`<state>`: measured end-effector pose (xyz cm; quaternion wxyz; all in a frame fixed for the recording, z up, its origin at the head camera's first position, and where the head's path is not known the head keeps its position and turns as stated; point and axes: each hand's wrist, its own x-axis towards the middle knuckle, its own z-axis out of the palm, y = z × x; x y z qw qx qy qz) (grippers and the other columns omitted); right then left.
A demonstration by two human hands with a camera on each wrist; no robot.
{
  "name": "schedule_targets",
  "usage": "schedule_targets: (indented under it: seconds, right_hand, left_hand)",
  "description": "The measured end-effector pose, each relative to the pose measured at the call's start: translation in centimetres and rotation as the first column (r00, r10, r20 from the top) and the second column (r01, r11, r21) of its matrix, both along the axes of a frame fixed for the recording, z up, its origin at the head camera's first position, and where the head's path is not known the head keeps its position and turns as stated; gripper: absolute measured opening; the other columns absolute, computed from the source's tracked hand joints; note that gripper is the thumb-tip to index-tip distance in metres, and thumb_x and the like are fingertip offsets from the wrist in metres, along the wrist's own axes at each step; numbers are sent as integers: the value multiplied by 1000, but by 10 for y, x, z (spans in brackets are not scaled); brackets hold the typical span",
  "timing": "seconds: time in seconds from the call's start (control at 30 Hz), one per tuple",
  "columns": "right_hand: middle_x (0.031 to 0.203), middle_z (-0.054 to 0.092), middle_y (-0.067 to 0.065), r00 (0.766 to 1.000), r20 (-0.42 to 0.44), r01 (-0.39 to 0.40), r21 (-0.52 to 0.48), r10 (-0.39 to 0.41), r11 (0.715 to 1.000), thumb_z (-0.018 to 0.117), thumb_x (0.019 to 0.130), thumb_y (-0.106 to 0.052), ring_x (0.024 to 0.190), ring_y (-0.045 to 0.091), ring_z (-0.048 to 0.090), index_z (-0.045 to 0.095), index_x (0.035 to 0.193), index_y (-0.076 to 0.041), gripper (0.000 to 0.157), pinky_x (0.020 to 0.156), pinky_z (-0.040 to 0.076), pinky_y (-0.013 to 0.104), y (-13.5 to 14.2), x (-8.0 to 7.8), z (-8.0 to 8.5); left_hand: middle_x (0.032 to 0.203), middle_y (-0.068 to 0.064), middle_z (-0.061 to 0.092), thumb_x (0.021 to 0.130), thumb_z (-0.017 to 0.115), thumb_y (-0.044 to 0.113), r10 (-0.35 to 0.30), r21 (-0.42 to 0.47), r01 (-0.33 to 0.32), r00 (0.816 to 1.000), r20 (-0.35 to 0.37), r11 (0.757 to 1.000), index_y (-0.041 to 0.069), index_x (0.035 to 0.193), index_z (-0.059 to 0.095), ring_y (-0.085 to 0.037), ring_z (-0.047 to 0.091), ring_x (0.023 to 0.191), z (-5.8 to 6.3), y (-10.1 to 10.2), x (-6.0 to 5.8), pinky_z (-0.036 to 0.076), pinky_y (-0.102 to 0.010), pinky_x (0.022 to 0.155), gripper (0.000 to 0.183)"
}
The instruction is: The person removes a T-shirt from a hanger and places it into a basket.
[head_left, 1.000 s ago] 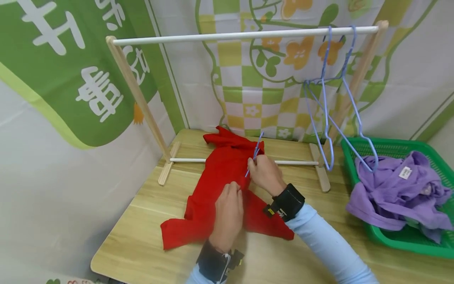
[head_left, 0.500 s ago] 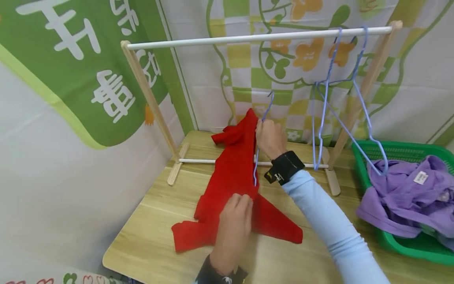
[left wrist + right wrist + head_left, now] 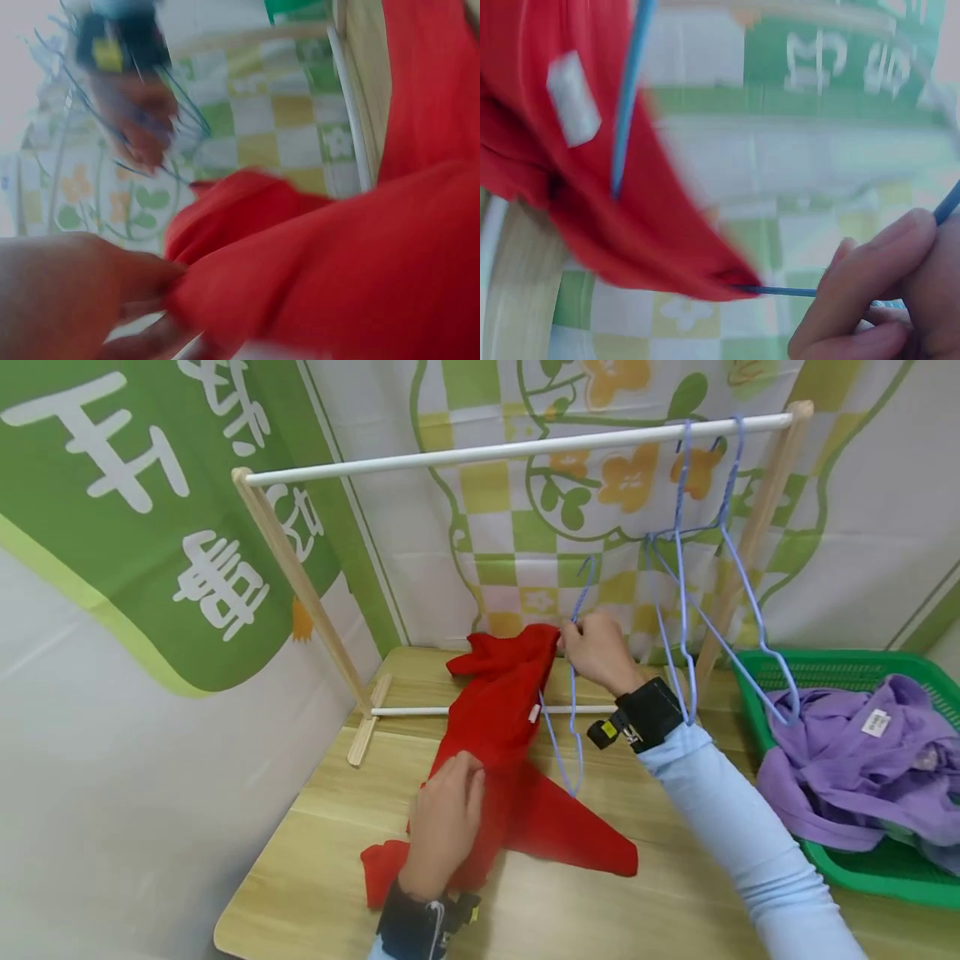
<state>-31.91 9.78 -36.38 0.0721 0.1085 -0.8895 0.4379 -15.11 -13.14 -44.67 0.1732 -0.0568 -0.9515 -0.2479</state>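
A red shirt (image 3: 487, 718) lies bunched on the wooden table, its white label (image 3: 534, 713) showing at the opening. My left hand (image 3: 446, 814) pinches the cloth low on the shirt; in the left wrist view the fabric (image 3: 337, 262) rises in folds from those fingers. My right hand (image 3: 600, 647) grips a blue wire hanger (image 3: 573, 697) just below its hook, which points up. One end of the hanger runs into the shirt's far edge, as the right wrist view shows beside the fingers (image 3: 855, 300). Its other end hangs outside the cloth, over the table.
A wooden rack with a white top rail (image 3: 450, 458) spans the table's back. Two more blue hangers (image 3: 684, 593) hang at its right end. On the right stands a green basket (image 3: 832, 660) holding a purple garment (image 3: 832, 768). A lower white bar (image 3: 408, 711) passes behind the shirt.
My right hand has risen from the table with the hanger, then drawn it rightward. The hanger's near end has come away from the shirt. My left hand has shifted left with the cloth.
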Motion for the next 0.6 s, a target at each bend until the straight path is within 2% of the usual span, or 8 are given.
schedule_targets:
  seconds: [0.07, 0.13, 0.2, 0.3, 0.37, 0.5, 0.6]
  right_hand:
    - [50, 54, -5, 999, -36, -38, 46, 40, 998, 44, 110, -22, 44, 12, 53, 74, 73, -9, 49, 47, 39, 27, -1, 21, -2]
    - [50, 48, -6, 995, -71, -61, 103, 69, 993, 46, 109, -22, 43, 13, 49, 65, 63, -12, 51, 45, 34, 27, -3, 47, -4]
    - [50, 41, -6, 992, -90, -71, 162, 86, 984, 49, 108, -23, 44, 13, 42, 54, 57, -16, 52, 45, 27, 26, -5, 75, -5]
    - [51, 34, -7, 992, -82, -74, 246, 97, 967, 54, 107, -23, 45, 11, 36, 42, 56, -17, 53, 45, 22, 25, -4, 112, -5]
    - [51, 33, -9, 993, -73, -74, 282, 98, 957, 57, 106, -23, 45, 9, 34, 43, 56, -18, 52, 45, 22, 25, 1, 133, -4]
    - [51, 32, -10, 994, -57, -76, 302, 98, 950, 59, 105, -21, 43, 7, 34, 45, 58, -17, 49, 45, 24, 24, 11, 168, 4]
    - [52, 30, -10, 994, -85, -44, 302, 73, 952, 61, 105, -21, 43, 7, 32, 43, 60, -17, 49, 45, 22, 23, 14, 188, 17]
  left_hand:
    - [88, -7, 73, 100, 68, 13, 33, 123, -30, 999, -21, 992, 9, 104, 67, -19, 61, 68, 0, -1, -19, 48, -30, 63, 6]
    - [91, -10, 75, 102, 63, 12, 48, 230, -42, 999, -20, 972, 7, 106, 67, -24, 64, 71, 2, -1, -42, 49, -35, 66, 7]
    - [94, -12, 77, 104, 60, 14, 51, 297, -46, 999, -9, 954, 6, 108, 67, -31, 67, 76, 5, 1, -65, 50, -39, 68, 11]
    - [101, -13, 79, 105, 58, 17, 49, 321, -53, 999, 21, 946, 6, 113, 68, -36, 72, 89, 7, 8, -94, 55, -46, 75, 17]
    - [104, -14, 79, 105, 58, 18, 49, 317, -59, 998, 37, 947, 6, 114, 68, -39, 73, 94, 6, 13, -109, 56, -50, 80, 18]
    - [107, -17, 78, 104, 57, 15, 51, 292, -61, 998, 41, 954, 5, 117, 67, -43, 72, 98, -3, 21, -129, 55, -56, 84, 19]
    - [104, -18, 77, 103, 57, 13, 40, 266, -52, 998, 50, 963, 3, 120, 66, -43, 71, 97, -14, 26, -140, 56, -56, 85, 22]
